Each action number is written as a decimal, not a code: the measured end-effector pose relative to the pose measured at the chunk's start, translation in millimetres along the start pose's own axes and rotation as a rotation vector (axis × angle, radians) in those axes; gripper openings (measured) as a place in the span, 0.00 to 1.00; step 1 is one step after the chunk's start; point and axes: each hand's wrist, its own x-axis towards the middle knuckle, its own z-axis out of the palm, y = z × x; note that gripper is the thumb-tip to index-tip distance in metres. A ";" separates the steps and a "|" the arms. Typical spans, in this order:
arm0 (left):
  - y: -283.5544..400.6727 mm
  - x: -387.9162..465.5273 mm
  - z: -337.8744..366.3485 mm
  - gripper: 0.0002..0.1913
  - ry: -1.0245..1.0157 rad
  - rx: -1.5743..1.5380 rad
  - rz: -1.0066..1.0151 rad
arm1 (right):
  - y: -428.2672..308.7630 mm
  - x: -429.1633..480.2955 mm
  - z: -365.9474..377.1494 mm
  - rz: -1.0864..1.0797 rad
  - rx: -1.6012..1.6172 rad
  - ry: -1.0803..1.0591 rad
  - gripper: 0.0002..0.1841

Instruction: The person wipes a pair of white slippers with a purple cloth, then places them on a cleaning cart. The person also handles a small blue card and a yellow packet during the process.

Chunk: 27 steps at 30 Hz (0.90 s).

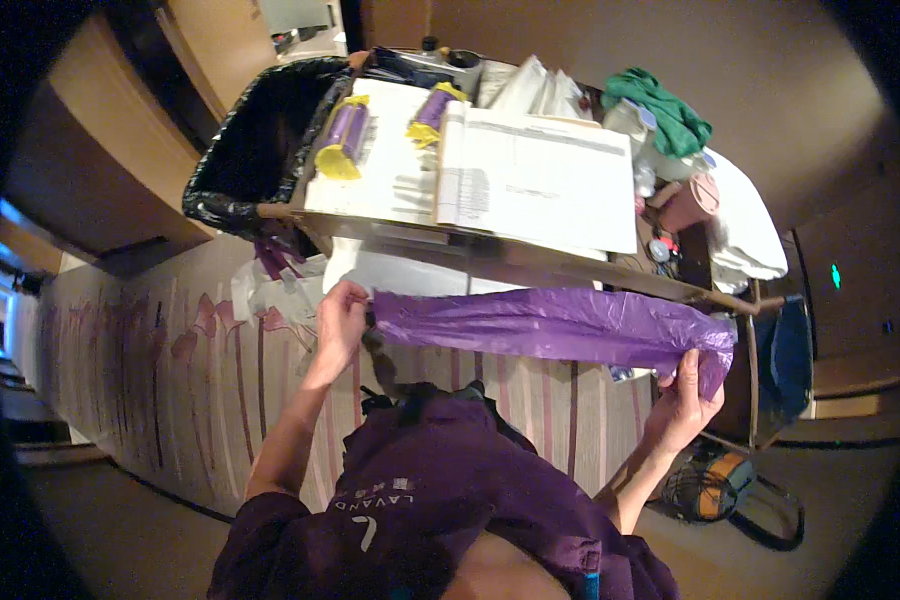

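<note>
A long strip of purple plastic bag (pixel 525 321) is stretched between my hands, in front of a housekeeping cart (pixel 487 251). Its left end is pinched in the fingers of my left hand (pixel 342 322). My right hand (pixel 686 405) grips the right end, with the thumb on top and a bunched flap hanging past it. On the cart's top lie two rolls of purple bags with yellow ends, one roll (pixel 345 135) at the left and another roll (pixel 436 114) nearer the middle. An open clipboard of printed sheets (pixel 540 180) lies right of them.
A black-lined waste bag (pixel 251 142) hangs at the cart's left end. A green cloth (pixel 660 112), bottles, a pink cup (pixel 690 202) and white linen (pixel 746 225) crowd the right. A vacuum cleaner (pixel 709 484) stands on the floor at lower right. Patterned carpet (pixel 195 390) runs left.
</note>
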 end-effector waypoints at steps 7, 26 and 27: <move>132.8 -51.5 -14.0 0.53 -0.715 -0.385 0.379 | 19.0 -64.8 100.5 0.240 -0.213 -0.789 0.10; 55.0 -71.1 -94.5 0.24 -0.094 -1.084 -0.500 | 92.2 -22.3 355.5 -0.664 -0.430 -0.717 0.08; 49.8 -72.8 -88.4 0.24 -0.079 -1.058 -0.511 | 95.4 -18.9 367.1 -0.706 -0.516 -0.654 0.09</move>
